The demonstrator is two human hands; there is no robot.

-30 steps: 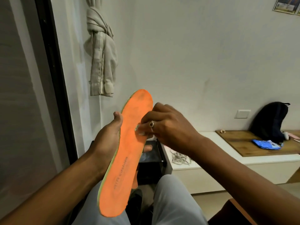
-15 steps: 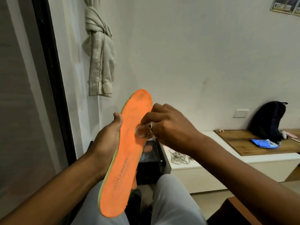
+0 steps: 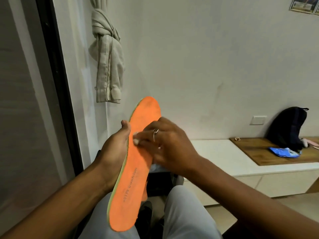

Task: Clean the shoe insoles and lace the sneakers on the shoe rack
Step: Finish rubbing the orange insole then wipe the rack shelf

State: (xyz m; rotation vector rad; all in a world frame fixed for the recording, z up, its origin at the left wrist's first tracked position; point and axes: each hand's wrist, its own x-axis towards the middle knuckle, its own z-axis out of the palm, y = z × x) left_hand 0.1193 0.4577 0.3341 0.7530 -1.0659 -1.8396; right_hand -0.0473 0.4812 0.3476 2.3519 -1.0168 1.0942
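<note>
1. Insole (image 3: pixel 134 178): orange, pale green rim, held in the air over the person's lap. Toe end points up and away, heel end is low near the camera, printed side faces the camera.
2. Left hand (image 3: pixel 114 149): grips the insole from its left edge. The palm is behind it and the thumb hooks over the rim near the forefoot.
3. Right hand (image 3: pixel 169 145): lies across the insole's middle, fingers curled, ring (image 3: pixel 155 132) on one finger. The fingertips pinch a small white scrap (image 3: pixel 136 138) against the orange face. It could be a wipe or a cloth; too blurred to tell.
4. Grey trousers (image 3: pixel 186 213) sit below the insole.
5. Background: knotted curtain (image 3: pixel 107 54) hangs at top left. A white bench (image 3: pixel 224 157) runs along the wall at right, carrying a wooden board (image 3: pixel 259 152). A dark backpack (image 3: pixel 288 126) and a blue packet (image 3: pixel 284 152) sit on the board.
</note>
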